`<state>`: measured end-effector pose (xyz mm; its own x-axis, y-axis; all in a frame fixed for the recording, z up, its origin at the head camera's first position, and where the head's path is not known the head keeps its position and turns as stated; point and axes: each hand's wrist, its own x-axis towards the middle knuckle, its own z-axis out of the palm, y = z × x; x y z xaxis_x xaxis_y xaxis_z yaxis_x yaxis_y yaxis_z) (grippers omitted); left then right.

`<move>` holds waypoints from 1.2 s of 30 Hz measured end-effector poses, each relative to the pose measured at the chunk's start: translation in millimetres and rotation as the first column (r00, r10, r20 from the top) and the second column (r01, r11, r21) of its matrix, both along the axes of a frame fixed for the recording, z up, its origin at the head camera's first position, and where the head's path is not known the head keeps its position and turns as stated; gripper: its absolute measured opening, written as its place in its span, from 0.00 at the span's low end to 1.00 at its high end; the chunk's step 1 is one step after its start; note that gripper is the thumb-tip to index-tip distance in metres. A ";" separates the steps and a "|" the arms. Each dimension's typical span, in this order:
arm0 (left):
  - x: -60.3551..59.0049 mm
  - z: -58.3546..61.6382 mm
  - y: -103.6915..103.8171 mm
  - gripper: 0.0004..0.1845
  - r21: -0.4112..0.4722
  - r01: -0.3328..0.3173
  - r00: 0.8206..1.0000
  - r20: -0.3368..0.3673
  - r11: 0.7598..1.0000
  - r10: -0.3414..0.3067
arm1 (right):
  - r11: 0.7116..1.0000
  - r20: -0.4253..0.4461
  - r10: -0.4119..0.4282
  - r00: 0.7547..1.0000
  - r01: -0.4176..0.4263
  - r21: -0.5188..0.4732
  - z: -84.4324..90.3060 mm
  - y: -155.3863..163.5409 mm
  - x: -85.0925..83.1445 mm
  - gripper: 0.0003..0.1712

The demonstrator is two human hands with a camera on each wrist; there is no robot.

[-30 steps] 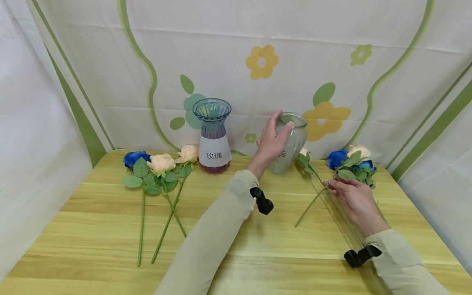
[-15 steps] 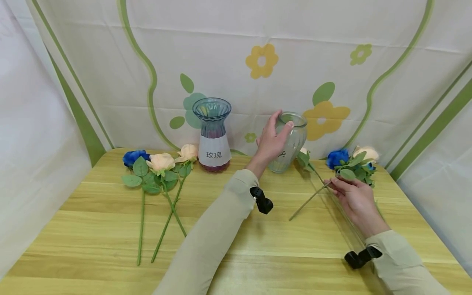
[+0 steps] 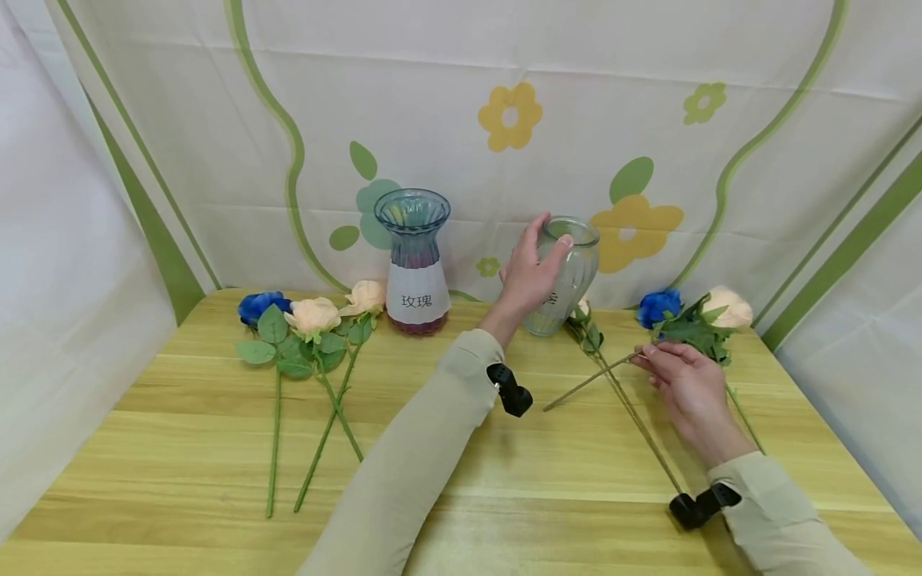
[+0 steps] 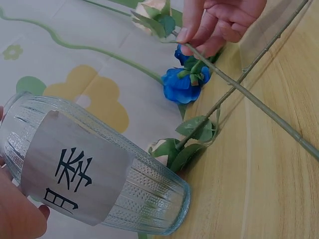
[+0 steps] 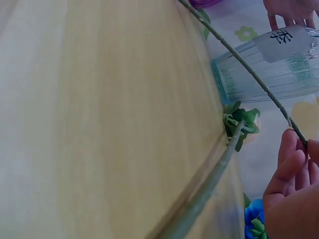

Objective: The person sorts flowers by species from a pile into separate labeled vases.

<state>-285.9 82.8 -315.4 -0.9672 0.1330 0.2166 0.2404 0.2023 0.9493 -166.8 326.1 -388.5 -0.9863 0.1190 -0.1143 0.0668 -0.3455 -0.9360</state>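
My left hand (image 3: 531, 272) grips a clear glass vase (image 3: 572, 276) near its rim, thumb on the near side. The vase stands upright at the back of the table, with a white label (image 4: 79, 172) bearing black characters. In my right hand (image 3: 695, 396), thumb and fingers pinch the stem of a peach artificial rose (image 3: 727, 308). Its head is at the far right and its bare stem end (image 3: 565, 398) points left. This stem crosses above another long-stemmed peach flower (image 3: 583, 308), whose head is partly hidden behind the vase. A blue flower (image 3: 659, 308) lies beyond my right hand.
A blue-and-purple glass vase (image 3: 418, 260) with a white label stands left of the clear one. On the wooden table (image 3: 180, 448)'s left side lie a blue rose (image 3: 262, 306) and peach roses (image 3: 314, 316). A printed cloth (image 3: 461, 96) hangs close behind.
My right hand has lifted the peach rose; its stem end has swung left and up. The flower beneath has shifted left. My left hand stays on the clear vase.
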 end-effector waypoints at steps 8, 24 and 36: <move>1.2 1.4 -0.9 0.35 -0.007 0.003 1.000 0.000 1.000 -0.003 | 0.984 -0.058 -0.112 0.992 0.103 -0.144 13.3 -2.7 -5.0 0.06; 1.4 0.3 0.2 0.35 0.001 -0.003 1.000 0.012 1.000 0.003 | 0.820 -0.024 -0.323 0.946 0.268 -0.506 39.5 -6.6 -15.6 0.18; 1.5 -0.8 -0.4 0.35 0.001 0.003 1.000 0.001 1.000 -0.003 | 0.776 -0.029 -0.363 0.931 0.285 -0.563 66.8 -7.3 -28.4 0.08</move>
